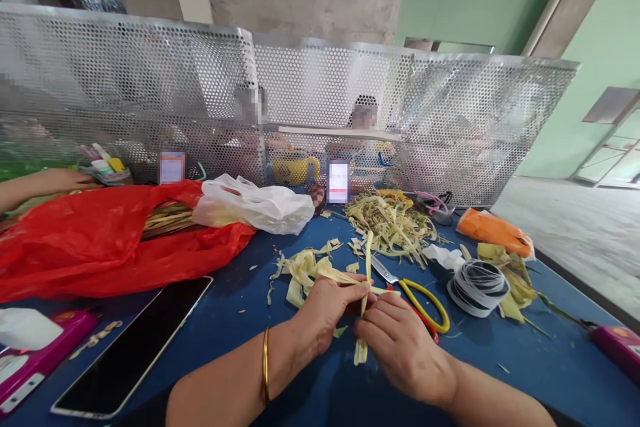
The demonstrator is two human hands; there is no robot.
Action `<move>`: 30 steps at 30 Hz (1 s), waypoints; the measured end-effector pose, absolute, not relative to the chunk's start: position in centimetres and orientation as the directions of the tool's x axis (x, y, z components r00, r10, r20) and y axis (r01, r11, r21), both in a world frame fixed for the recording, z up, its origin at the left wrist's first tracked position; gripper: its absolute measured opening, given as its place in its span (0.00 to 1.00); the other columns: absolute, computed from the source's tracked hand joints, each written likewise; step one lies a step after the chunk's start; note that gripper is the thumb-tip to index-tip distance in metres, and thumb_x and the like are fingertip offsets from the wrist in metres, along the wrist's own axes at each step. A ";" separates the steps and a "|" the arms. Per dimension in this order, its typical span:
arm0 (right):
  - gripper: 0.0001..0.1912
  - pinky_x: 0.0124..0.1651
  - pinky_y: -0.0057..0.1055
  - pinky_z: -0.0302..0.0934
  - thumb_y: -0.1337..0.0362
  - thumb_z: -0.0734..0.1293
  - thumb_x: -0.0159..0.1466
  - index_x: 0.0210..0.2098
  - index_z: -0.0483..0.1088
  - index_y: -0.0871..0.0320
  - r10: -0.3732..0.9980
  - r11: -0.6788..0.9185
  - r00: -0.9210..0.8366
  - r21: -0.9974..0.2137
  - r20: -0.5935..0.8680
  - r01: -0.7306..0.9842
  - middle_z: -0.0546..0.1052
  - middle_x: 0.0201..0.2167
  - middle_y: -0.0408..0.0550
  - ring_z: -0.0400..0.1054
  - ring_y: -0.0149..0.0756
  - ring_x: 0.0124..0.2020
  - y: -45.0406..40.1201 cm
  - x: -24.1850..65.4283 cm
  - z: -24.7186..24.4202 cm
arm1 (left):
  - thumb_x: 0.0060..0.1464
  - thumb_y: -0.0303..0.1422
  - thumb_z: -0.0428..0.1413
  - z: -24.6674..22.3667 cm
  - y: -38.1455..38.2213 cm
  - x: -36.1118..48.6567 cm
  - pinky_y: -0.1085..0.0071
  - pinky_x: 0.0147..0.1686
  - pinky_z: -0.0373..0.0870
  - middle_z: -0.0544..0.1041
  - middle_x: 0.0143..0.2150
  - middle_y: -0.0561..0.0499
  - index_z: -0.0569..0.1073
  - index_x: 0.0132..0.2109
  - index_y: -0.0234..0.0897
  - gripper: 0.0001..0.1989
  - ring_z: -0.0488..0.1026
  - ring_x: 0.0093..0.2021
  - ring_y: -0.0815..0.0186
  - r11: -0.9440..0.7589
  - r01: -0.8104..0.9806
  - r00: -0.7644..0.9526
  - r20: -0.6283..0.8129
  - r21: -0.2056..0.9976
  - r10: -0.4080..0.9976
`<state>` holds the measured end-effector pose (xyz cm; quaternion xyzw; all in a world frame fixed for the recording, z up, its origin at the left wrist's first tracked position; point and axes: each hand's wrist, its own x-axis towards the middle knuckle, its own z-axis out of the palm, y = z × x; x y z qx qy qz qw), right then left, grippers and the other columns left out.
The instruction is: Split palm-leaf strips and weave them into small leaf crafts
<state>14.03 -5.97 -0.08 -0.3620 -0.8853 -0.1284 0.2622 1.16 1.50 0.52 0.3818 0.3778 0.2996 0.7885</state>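
Observation:
Pale yellow-green husk strips (pixel 369 260) cross one another between my two hands, over the blue tabletop. My left hand (pixel 325 307), with a gold bangle at the wrist, pinches the strips where they cross. My right hand (pixel 403 343) is closed round the strips from the other side, its fingers curled. One strip stands up above the fingers and another hangs down between the hands. Scissors (pixel 425 307) with yellow and red handles lie behind my right hand, partly hidden by it. Loose husk pieces (pixel 300 273) lie just beyond my left hand.
A husk-scrap heap (pixel 393 223), a wire spool (pixel 477 288) and an orange packet (pixel 495 233) lie right. Left are a red bag (pixel 115 240), a white bag (pixel 260 203) and a tablet (pixel 137 347). A perforated metal screen (pixel 330 80) borders the table; another person's arm (pixel 40 187) reaches in.

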 end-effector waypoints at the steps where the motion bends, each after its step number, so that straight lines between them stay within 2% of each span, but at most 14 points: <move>1: 0.15 0.37 0.34 0.54 0.73 0.52 0.67 0.32 0.66 0.59 0.581 0.689 -0.575 0.027 0.576 0.724 0.71 0.25 0.47 0.61 0.35 0.29 -5.9 14.1 0.0 | 0.39 0.29 0.66 0.6 1.8 1.0 0.73 0.33 0.68 0.79 0.27 0.49 0.73 0.40 0.30 0.17 0.74 0.27 0.69 0.525 -0.189 0.553 -0.352 0.830 0.755; 5: 0.06 0.37 0.35 0.54 0.71 0.58 0.66 0.35 0.66 0.59 0.601 0.635 -0.449 -0.054 0.662 0.771 0.72 0.27 0.47 0.62 0.36 0.29 -5.8 14.8 0.6 | 0.42 0.30 0.65 1.1 3.3 0.0 0.69 0.40 0.69 0.80 0.35 0.43 0.74 0.42 0.31 0.17 0.77 0.37 0.64 0.515 -0.187 0.686 -0.264 0.837 0.678; 9: 0.05 0.36 0.35 0.56 0.71 0.59 0.65 0.35 0.65 0.57 0.609 0.606 -0.272 -0.216 0.745 0.765 0.71 0.27 0.46 0.64 0.35 0.29 -5.8 15.9 1.1 | 0.37 0.18 0.61 1.4 5.1 -1.3 0.65 0.47 0.69 0.77 0.49 0.41 0.74 0.49 0.34 0.27 0.74 0.50 0.56 0.502 -0.249 0.859 -0.051 0.828 0.510; 11: 0.07 0.35 0.34 0.57 0.72 0.58 0.66 0.35 0.65 0.56 0.611 0.592 -0.178 -0.297 0.771 0.749 0.71 0.27 0.46 0.64 0.35 0.30 -5.7 16.3 1.2 | 0.37 0.17 0.58 1.5 6.0 -1.8 0.62 0.48 0.69 0.75 0.53 0.41 0.73 0.52 0.35 0.31 0.73 0.52 0.53 0.506 -0.276 0.906 0.045 0.817 0.421; 14: 0.08 0.34 0.33 0.57 0.73 0.58 0.66 0.35 0.65 0.57 0.612 0.593 -0.127 -0.347 0.780 0.726 0.70 0.27 0.46 0.64 0.35 0.30 -5.6 16.4 1.2 | 0.37 0.20 0.58 1.6 6.7 -2.2 0.62 0.45 0.71 0.76 0.52 0.39 0.74 0.51 0.33 0.29 0.74 0.50 0.52 0.551 -0.263 0.936 0.072 0.792 0.344; 16: 0.07 0.35 0.33 0.57 0.72 0.58 0.66 0.35 0.65 0.57 0.610 0.621 -0.189 -0.317 0.769 0.717 0.70 0.27 0.45 0.64 0.35 0.30 -5.6 16.3 1.1 | 0.42 0.26 0.60 1.6 6.5 -2.0 0.64 0.41 0.73 0.77 0.47 0.39 0.74 0.48 0.31 0.22 0.76 0.45 0.54 0.558 -0.233 0.927 0.009 0.796 0.374; 18: 0.06 0.36 0.35 0.57 0.71 0.58 0.66 0.35 0.64 0.57 0.603 0.661 -0.309 -0.243 0.736 0.710 0.71 0.27 0.46 0.64 0.36 0.29 -5.5 16.2 1.0 | 0.45 0.33 0.62 1.5 5.9 -1.6 0.69 0.33 0.72 0.79 0.40 0.42 0.74 0.44 0.32 0.17 0.78 0.38 0.59 0.500 -0.181 0.873 -0.096 0.847 0.479; 20: 0.05 0.38 0.36 0.57 0.70 0.58 0.66 0.36 0.64 0.57 0.592 0.690 -0.428 -0.154 0.683 0.707 0.71 0.28 0.47 0.64 0.36 0.30 -5.4 16.1 0.8 | 0.43 0.35 0.65 1.3 5.1 -1.0 0.74 0.26 0.68 0.78 0.31 0.48 0.74 0.41 0.33 0.18 0.75 0.28 0.66 0.398 -0.088 0.775 -0.188 0.913 0.604; 22: 0.04 0.39 0.37 0.57 0.68 0.58 0.67 0.37 0.65 0.58 0.588 0.697 -0.509 -0.075 0.629 0.713 0.72 0.29 0.47 0.64 0.37 0.30 -5.3 16.0 0.7 | 0.41 0.36 0.66 1.1 4.4 -0.5 0.75 0.23 0.65 0.76 0.26 0.52 0.73 0.39 0.33 0.18 0.71 0.23 0.70 0.337 -0.025 0.708 -0.222 0.941 0.671; 25: 0.06 0.42 0.38 0.58 0.68 0.58 0.68 0.38 0.66 0.59 0.573 0.693 -0.563 0.014 0.596 0.721 0.74 0.29 0.48 0.66 0.37 0.33 -5.2 15.8 0.7 | 0.43 0.37 0.64 1.0 3.8 -0.1 0.75 0.23 0.64 0.75 0.23 0.53 0.73 0.35 0.34 0.14 0.69 0.21 0.71 0.264 -0.002 0.663 -0.197 0.964 0.723; 30: 0.11 0.44 0.37 0.58 0.71 0.54 0.69 0.34 0.67 0.59 0.548 0.725 -0.607 0.034 0.575 0.688 0.75 0.29 0.49 0.67 0.36 0.33 -5.4 15.6 0.9 | 0.46 0.34 0.60 0.9 3.4 0.4 0.77 0.21 0.59 0.76 0.22 0.52 0.72 0.32 0.34 0.08 0.68 0.21 0.72 0.235 -0.039 0.583 -0.169 0.971 0.795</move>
